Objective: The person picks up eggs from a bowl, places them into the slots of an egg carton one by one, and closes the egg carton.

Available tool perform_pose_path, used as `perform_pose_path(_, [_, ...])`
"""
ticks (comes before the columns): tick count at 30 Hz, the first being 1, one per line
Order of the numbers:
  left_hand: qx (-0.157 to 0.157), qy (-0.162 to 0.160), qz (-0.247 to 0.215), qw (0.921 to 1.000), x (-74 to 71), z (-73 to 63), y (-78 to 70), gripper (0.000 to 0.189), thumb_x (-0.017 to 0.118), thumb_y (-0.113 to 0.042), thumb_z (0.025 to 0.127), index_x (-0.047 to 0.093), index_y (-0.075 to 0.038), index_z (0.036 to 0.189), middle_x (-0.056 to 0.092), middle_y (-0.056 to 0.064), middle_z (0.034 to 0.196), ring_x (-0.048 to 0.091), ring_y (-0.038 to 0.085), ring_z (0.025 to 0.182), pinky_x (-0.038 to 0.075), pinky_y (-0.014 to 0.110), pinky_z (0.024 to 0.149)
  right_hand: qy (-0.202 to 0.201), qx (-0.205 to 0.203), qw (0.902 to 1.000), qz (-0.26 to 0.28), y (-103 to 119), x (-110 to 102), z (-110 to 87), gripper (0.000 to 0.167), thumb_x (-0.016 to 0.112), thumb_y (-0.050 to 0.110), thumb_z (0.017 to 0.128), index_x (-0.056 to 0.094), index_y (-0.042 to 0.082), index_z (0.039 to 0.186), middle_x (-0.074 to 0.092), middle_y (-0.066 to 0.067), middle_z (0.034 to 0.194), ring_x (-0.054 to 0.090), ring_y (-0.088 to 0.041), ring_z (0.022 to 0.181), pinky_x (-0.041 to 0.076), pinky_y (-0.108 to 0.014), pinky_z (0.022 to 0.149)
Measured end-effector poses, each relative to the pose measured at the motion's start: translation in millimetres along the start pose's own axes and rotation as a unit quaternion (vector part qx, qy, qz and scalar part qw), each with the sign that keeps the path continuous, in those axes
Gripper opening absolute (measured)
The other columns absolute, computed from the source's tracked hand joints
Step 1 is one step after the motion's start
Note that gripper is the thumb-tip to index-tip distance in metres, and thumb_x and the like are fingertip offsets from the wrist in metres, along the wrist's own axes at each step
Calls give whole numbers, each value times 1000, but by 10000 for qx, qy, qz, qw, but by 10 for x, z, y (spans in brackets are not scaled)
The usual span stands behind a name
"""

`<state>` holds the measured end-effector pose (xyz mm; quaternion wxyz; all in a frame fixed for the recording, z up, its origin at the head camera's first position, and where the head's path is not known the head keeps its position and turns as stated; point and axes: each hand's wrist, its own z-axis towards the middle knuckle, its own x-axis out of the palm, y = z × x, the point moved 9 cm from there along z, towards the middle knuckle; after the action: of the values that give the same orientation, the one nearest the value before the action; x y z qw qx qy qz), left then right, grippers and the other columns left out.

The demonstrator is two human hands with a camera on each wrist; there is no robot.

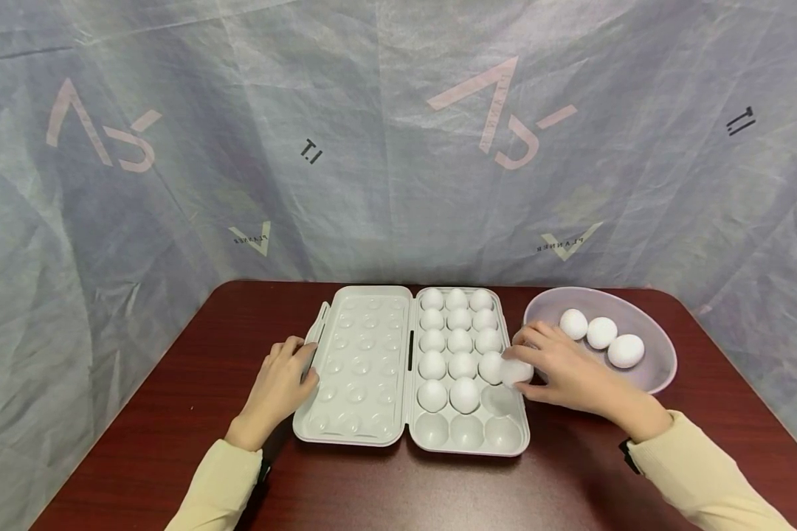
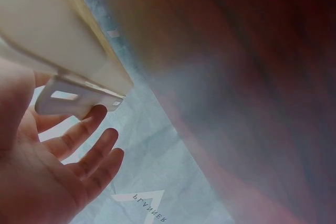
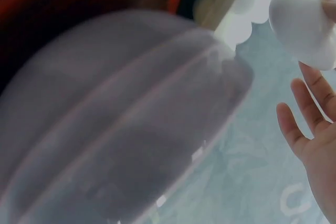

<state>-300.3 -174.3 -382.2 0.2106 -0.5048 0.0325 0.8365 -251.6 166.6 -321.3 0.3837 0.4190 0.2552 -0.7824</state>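
Note:
My right hand pinches a white egg between thumb and fingers, over the right edge of the open egg carton. In the right wrist view the egg shows at the fingertips, with the other fingers spread below. White eggs fill most of the carton's cups; the front row and the right cup behind it hold none. At the carton's lid, laid back flat on the left, my left hand touches the outer edge. Its relaxed fingers lie by the latch flap in the left wrist view.
A pale purple bowl stands right of the carton with three white eggs visible in it, its left side partly behind my right hand. The dark red table reaches back to a grey printed curtain.

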Motion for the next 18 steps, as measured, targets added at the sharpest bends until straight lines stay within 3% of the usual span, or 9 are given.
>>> perform_pose_path(5, [6,-5,-4,10000,0,-2,0,35,59,-12,77,64,-2,110,55,15,106,51,38,95,42,47,71,57,-154,9997,173,79,97,8,36,77,23,61,65,13,94,53,4,91,46,-14,88,37,-31,75])
perform_pose_path(18, [-19,13,4,10000,4,-2,5,35,58,-12,77,64,-3,110,55,15,106,51,38,95,42,47,70,330,-280,9991,16,175,359,-23,37,78,28,60,66,16,92,53,3,88,48,-15,86,40,-33,72])
